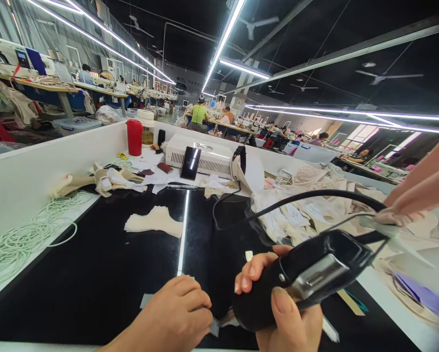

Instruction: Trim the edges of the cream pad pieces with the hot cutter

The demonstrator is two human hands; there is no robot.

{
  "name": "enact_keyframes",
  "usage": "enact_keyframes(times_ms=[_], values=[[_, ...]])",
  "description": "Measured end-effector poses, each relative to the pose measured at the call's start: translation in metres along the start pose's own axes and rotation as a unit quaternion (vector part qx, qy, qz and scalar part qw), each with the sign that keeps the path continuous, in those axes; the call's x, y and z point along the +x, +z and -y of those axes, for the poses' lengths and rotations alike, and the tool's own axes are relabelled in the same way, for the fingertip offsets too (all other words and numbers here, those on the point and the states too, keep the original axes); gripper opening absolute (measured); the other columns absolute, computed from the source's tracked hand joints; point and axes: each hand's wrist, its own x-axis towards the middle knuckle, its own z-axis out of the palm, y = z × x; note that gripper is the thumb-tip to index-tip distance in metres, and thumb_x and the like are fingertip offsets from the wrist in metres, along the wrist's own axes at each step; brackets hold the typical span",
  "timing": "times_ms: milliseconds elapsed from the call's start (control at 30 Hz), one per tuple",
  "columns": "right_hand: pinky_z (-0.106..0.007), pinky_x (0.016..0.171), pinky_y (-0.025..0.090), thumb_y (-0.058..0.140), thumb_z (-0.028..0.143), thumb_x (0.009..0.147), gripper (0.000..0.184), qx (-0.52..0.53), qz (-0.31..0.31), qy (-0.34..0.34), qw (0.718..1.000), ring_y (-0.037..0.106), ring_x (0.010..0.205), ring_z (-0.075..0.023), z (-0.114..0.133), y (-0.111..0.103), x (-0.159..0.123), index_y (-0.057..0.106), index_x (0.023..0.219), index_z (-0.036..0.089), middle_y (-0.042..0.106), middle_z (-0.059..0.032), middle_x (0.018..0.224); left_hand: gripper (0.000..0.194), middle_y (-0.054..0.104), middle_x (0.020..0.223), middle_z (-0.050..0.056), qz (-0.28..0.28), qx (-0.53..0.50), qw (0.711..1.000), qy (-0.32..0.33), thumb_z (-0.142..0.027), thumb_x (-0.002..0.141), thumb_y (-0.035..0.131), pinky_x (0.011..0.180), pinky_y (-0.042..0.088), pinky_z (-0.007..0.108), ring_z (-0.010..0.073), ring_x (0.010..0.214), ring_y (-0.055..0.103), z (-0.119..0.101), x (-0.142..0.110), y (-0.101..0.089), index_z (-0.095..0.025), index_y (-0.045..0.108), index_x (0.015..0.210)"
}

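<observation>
In the head view my right hand (296, 322) is closed round a black corded power tool (325, 269) with a metal plate on its side. Its exact kind I cannot tell. The tool is tilted, with its rounded end down near the black work surface and its cord (314, 194) looping up and away. Beside that end, my left hand (182, 313) rests low with its fingers curled together. Small grey pieces (146, 299) stick out round the hand; what the fingers hold is hidden. Farther forward lies a stack of cream fabric pieces (155, 221) on the black surface (94, 274).
Another person's hand (406, 210) reaches in from the right, near the cord. Pale green cord (24, 239) lies tangled at left, fabric pieces (296, 210) pile up at right. Behind stand a white vented box (204, 159), a phone (190, 163) and a red cup (134, 138).
</observation>
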Motion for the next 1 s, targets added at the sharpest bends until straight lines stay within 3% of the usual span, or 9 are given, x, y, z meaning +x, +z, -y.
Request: enact_keyframes(times_ms=[367,533,800,1000], values=[[-0.031,0.058,0.056,0.075,0.048,0.091,0.035,-0.019,0.018,-0.046,0.999,0.062,0.062,-0.0138,-0.007,-0.008,0.008,0.059,0.117,0.032,0.063,0.0039,0.081,0.014,0.076,0.099,-0.006,0.011,0.003,1.000,-0.008,-0.022,0.092,0.080,0.096,0.053,0.028,0.0151,0.093,0.069,0.000,0.000,-0.005,-0.023,0.067,0.096],[-0.031,0.063,0.054,0.078,0.051,0.088,0.039,-0.008,-0.015,-0.010,1.000,0.060,0.064,-0.0129,-0.005,-0.001,0.005,0.059,0.116,0.033,0.062,0.0059,0.080,0.019,0.076,0.102,-0.006,-0.005,0.005,1.000,0.003,-0.025,0.088,0.085,0.094,0.053,0.027,0.0157,0.092,0.070,0.003,-0.001,-0.003,-0.024,0.069,0.097],[-0.032,0.063,0.052,0.077,0.053,0.089,0.039,0.000,0.006,-0.008,1.000,0.061,0.065,-0.0142,-0.001,0.002,-0.002,0.058,0.118,0.034,0.062,0.0058,0.082,0.015,0.076,0.099,-0.009,0.020,0.009,1.000,-0.007,-0.020,0.089,0.082,0.098,0.051,0.025,0.0115,0.094,0.070,0.003,-0.001,-0.004,-0.024,0.068,0.090],[-0.031,0.063,0.052,0.078,0.054,0.088,0.041,0.003,0.007,-0.005,1.000,0.061,0.066,-0.0133,-0.005,0.001,-0.004,0.058,0.118,0.035,0.062,0.0058,0.083,0.012,0.076,0.100,-0.009,0.004,0.020,1.000,0.005,-0.024,0.093,0.079,0.103,0.048,0.027,0.0118,0.095,0.070,0.004,-0.002,-0.001,-0.024,0.067,0.091]])
